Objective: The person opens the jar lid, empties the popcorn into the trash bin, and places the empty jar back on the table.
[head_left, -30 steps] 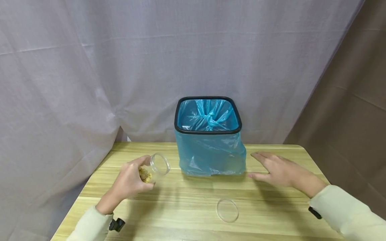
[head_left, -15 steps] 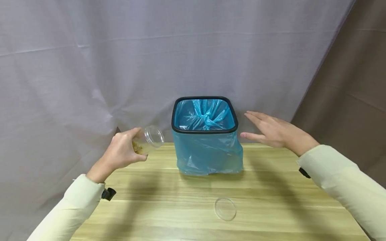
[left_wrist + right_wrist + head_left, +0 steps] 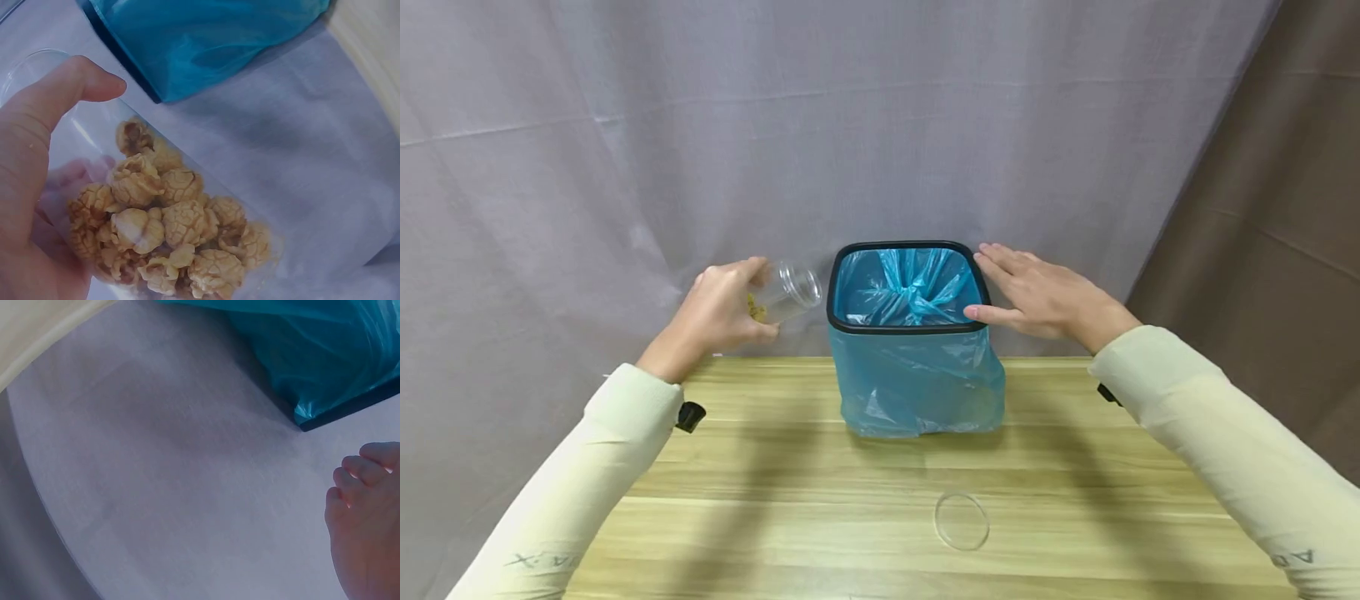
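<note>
Popcorn jar (image 3: 793, 293) tipped over in the person's left hand (image 3: 718, 308), just left of the bin (image 3: 921, 385).

Grey cloth (image 3: 700, 167) hangs behind the wooden tabletop (image 3: 820, 533), and near the far edge I see the bin, its blue bag hanging below a black rim (image 3: 910, 329). The left hand has thumb and fingers curled round the clear jar, holding it above the tabletop with its mouth toward the bin. The right hand (image 3: 1041, 293) is unclenched, fingers stretched out at the rim's right side; whether they touch it, I can't tell. Nearer the person, a clear round lid (image 3: 962, 521) lies on the tabletop. Smallest are the tan popcorn pieces (image 3: 184, 225), gathered inside the jar away from its mouth.
</note>
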`<action>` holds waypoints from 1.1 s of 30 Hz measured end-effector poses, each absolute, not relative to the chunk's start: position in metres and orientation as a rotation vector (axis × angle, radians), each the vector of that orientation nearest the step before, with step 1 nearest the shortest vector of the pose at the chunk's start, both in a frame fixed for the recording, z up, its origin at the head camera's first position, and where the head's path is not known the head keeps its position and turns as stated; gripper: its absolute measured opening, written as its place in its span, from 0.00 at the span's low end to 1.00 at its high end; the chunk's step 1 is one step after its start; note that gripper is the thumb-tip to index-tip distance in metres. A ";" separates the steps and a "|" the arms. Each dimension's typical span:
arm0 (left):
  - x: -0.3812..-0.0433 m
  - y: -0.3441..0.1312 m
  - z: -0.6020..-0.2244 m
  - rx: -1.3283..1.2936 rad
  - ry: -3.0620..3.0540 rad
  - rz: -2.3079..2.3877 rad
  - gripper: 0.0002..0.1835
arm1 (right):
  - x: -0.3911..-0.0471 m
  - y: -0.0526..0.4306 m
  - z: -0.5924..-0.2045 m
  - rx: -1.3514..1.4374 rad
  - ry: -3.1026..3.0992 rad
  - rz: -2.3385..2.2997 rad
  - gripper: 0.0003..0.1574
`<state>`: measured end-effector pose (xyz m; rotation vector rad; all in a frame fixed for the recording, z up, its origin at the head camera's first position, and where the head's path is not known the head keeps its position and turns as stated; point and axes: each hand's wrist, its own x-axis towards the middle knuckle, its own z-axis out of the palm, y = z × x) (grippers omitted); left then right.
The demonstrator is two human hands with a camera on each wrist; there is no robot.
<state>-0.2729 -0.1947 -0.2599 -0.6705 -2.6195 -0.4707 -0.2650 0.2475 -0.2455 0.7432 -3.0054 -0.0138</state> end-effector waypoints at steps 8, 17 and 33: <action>-0.287 -0.178 -0.244 -0.663 -2.606 -0.461 0.36 | -0.269 0.244 -0.261 0.759 -3.001 0.014 0.60; -0.300 -0.167 -0.241 -0.630 -2.629 -0.448 0.37 | -0.271 0.246 -0.277 0.770 -2.985 0.060 0.57; -0.311 -0.148 -0.240 -0.715 -2.626 -0.183 0.31 | -0.272 0.245 -0.288 0.758 -2.965 0.160 0.54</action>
